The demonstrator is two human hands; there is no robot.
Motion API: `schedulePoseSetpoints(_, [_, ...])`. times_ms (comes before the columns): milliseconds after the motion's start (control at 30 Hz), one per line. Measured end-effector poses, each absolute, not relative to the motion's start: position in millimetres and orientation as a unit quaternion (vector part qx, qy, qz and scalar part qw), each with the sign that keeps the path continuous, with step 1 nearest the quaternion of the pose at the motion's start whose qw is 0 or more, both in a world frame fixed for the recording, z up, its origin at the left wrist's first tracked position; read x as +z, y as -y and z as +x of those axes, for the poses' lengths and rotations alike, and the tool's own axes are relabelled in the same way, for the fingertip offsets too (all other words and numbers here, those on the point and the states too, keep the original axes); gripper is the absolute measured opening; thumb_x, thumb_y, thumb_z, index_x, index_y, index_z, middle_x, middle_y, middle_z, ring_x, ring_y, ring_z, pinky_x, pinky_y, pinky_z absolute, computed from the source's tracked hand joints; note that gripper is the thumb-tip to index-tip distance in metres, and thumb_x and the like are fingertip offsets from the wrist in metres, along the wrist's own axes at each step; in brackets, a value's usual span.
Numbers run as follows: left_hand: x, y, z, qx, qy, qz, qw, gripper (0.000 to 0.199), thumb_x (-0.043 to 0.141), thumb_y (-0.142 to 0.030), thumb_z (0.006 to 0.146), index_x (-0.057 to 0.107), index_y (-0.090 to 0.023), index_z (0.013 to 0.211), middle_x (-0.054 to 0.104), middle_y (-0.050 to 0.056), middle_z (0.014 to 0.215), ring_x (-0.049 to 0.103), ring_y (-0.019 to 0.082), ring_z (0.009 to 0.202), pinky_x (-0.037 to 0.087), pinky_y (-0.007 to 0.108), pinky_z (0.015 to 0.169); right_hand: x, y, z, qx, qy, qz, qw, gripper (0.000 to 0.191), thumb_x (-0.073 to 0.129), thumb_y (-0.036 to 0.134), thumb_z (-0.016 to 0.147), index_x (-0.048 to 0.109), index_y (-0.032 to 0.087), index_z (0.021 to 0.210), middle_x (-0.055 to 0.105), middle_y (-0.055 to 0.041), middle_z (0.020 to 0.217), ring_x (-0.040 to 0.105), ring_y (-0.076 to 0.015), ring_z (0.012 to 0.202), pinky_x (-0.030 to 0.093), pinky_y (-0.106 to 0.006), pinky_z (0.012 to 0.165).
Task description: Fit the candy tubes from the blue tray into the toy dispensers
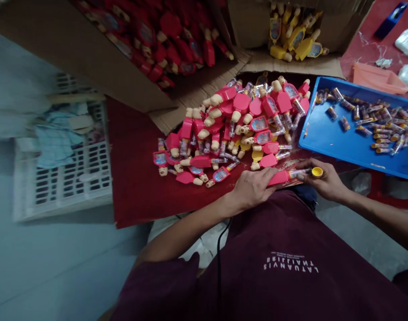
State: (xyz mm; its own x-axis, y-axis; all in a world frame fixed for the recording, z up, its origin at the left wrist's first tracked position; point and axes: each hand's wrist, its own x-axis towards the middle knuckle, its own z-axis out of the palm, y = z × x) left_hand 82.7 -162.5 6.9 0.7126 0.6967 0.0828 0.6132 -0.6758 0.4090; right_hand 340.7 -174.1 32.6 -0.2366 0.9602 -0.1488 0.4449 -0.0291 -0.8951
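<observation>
The left hand [252,189], fingers together, clamps the glossy pink moulded body [279,178] of a toy above the red cloth [133,187], while the right hand [326,180] pinches the round yellow cap [317,171] on its clear tube [299,173]. A large heap of pink units [224,129] lies assembled; many loose cylindrical tubes [381,129] remain in the blue plastic tray [324,138].

A packing workshop: open cardboard cartons [73,49], blue plastic tray [327,142]
</observation>
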Motion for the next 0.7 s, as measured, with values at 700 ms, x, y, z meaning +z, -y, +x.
schedulePoseSetpoints(700, [-1.1,148.5,77.1,0.096,-0.372,0.883,0.271,0.038,0.051,-0.043,0.096,0.062,-0.015,0.120,0.073,0.012,0.102,0.070,0.023,0.086,0.055,0.033,0.071,25.5,160.4,338.4,0.472,0.693,-0.508,0.198,0.029,0.062,0.044,0.092,0.070,0.017,0.099,0.071,-0.0085,0.086,0.066,-0.0199,0.074,0.056,-0.034,0.065])
